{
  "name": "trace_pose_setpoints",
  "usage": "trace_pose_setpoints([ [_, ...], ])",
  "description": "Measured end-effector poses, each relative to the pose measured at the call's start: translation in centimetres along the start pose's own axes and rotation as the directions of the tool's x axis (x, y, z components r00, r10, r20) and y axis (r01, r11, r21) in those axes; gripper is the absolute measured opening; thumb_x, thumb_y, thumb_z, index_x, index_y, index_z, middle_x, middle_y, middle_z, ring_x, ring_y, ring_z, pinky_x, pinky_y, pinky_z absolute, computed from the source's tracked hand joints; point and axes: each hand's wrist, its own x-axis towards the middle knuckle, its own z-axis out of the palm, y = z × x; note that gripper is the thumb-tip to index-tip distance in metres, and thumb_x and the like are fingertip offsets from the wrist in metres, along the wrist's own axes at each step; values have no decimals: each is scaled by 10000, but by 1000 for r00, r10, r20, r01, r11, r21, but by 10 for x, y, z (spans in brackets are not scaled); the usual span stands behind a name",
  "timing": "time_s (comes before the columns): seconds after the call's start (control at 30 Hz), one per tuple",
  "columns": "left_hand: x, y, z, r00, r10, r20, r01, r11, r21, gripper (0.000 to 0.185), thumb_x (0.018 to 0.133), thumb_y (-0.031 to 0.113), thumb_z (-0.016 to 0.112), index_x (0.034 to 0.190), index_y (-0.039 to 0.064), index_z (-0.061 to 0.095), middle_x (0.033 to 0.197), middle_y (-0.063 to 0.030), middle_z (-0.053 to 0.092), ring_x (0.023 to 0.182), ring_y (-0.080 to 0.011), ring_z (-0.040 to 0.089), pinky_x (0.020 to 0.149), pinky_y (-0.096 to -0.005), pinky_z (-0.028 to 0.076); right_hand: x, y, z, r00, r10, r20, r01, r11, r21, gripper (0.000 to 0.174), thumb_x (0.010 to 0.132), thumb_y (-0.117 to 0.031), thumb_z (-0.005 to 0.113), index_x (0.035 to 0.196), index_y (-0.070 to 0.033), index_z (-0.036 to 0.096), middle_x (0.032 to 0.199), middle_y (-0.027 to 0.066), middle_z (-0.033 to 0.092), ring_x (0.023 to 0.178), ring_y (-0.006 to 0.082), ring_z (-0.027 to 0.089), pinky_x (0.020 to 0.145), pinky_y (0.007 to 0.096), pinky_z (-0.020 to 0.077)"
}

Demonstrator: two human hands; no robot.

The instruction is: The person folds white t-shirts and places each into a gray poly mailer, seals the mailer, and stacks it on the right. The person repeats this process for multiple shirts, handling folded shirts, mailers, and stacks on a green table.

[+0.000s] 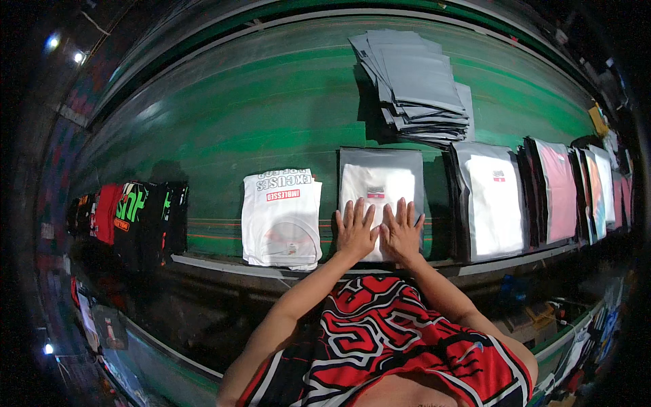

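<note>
A folded white T-shirt (376, 178) lies before me inside a grey-edged plastic garment bag (413, 158). Flat on its lower half rests my left hand (357, 229), palm down with fingers apart. Beside it my right hand (402, 229) presses on the same bag, fingers also spread, the two thumbs close together. Neither hand grips anything. To the left, a folded white printed T-shirt (282, 213) lies unbagged with its neckline towards me. My hands hide much of the bagged shirt's lower part.
A stack of grey plastic bags (417, 76) lies farther back on the green table (229, 112). At right stand a bagged white shirt pile (496, 208) and a bagged pink shirt pile (557, 193). Dark printed shirts (135, 213) lie at left. The table's front edge (229, 265) runs close to me.
</note>
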Motion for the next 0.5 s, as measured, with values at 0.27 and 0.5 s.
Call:
trace_pose_setpoints([
  [0.27, 1, 1, -3, 1000, -1, 23, 0, 1000, 27, 684, 996, 463, 523, 1596, 168, 378, 1701, -184, 188, 1547, -459, 172, 1179, -725, 143, 86, 11, 8, 999, 6, -53, -8, 999, -42, 618, 1026, -525, 480, 1580, -260, 414, 1693, 187, 224, 1553, 457, 180, 1125, 785, 172],
  [0.5, 2, 0, -2, 1000, -1, 20, 1, 1000, 30, 679, 1001, 457, 526, 1592, 155, 383, 1698, -193, 189, 1547, -460, 169, 1184, -717, 140, 148, 8, 5, 995, 87, -57, -88, 996, -3, 606, 1015, -556, 473, 1530, -239, 491, 1668, 173, 302, 1528, 485, 223, 1108, 816, 143],
])
